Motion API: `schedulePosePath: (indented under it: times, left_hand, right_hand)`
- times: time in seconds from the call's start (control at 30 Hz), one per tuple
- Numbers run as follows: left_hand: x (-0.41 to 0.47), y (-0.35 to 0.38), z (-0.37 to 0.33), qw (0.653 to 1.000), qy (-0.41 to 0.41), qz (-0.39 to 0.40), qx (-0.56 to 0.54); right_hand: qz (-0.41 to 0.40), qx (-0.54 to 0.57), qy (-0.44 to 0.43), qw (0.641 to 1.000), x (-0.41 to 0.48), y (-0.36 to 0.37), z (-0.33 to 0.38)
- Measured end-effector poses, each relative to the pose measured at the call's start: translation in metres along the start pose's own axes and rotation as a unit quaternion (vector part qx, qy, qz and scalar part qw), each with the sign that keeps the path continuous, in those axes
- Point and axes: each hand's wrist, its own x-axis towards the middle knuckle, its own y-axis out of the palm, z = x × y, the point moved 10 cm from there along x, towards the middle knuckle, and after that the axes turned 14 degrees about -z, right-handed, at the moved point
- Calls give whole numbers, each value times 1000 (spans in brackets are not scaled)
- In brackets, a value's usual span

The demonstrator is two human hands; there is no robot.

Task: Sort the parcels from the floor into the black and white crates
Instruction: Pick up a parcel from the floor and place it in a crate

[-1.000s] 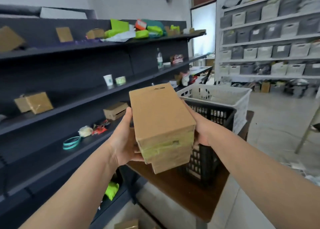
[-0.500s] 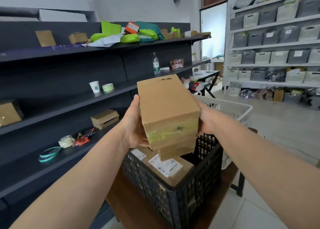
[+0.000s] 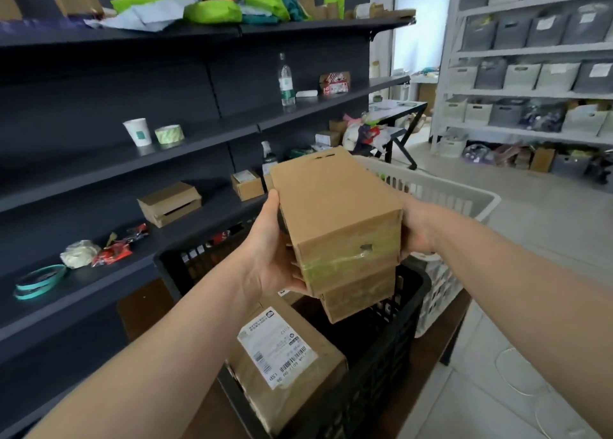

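Observation:
I hold a stack of brown cardboard parcels (image 3: 335, 206), bound with greenish tape, between both hands above the black crate (image 3: 391, 349). My left hand (image 3: 272, 249) grips the stack's left side, fingers curled under it. My right hand (image 3: 414, 229) clasps the right side, mostly hidden behind the boxes. Inside the black crate lies a brown parcel with a white shipping label (image 3: 282, 349). The white crate (image 3: 464, 199) stands just behind the black one, its inside hidden by the stack.
Both crates sit on a brown table (image 3: 431, 355). Dark shelving (image 3: 166, 153) on the left carries small boxes, a paper cup, tape rolls and a bottle. A white rack of grey and white bins (image 3: 530, 73) lines the far right. Pale floor (image 3: 530, 239) lies to the right.
I have stepped closer to the crates. The stack has moved forward and down over the black crate, and the labelled parcel inside it has come into full view.

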Motion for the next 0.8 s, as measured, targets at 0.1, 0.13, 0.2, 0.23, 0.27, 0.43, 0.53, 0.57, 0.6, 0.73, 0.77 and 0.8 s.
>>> schedulePosePath:
  times: [0.1, 0.13, 0.2, 0.23, 0.27, 0.43, 0.53, 0.57, 0.6, 0.73, 0.77, 0.8]
  left_hand:
    - [2, -1, 4, 1000, -4, -17, -22]
    - [2, -1, 6, 999, -5, -20, -26]
    - [-2, 1, 10, 999, -3, -28, -33]
    - [-5, 2, 13, 999, -3, -39, -38]
    - [-9, 5, 17, 998, -4, -53, -44]
    - [-20, 23, 31, 990, 10, -124, -63]
    - [-24, 29, 31, 982, 21, -166, -90]
    - [-26, 33, 31, 980, 22, -173, -99]
    - [-27, 35, 31, 978, 22, -178, -109]
    - [-27, 41, 18, 969, 44, -214, -118]
    - [-26, 42, 12, 967, 50, -221, -118]
    - [-25, 44, 6, 966, 56, -224, -117]
  right_hand:
    - [48, -26, -22, 998, 11, 3, 5]
    - [69, -32, -27, 997, 13, 5, 5]
    - [104, -42, -27, 993, 18, 7, 2]
    - [120, -46, -24, 991, 20, 8, 0]
    - [137, -52, -20, 989, 22, 10, -2]
    - [181, -54, 1, 982, 33, 14, -13]
    - [193, -44, 5, 980, 37, 12, -12]
    - [197, -45, -2, 979, 39, 10, -9]
    - [200, -43, -10, 979, 41, 9, -6]
    - [231, -23, -39, 972, 51, 12, 9]
    - [233, -17, -45, 971, 54, 12, 14]
    - [233, -8, -49, 971, 56, 11, 18]
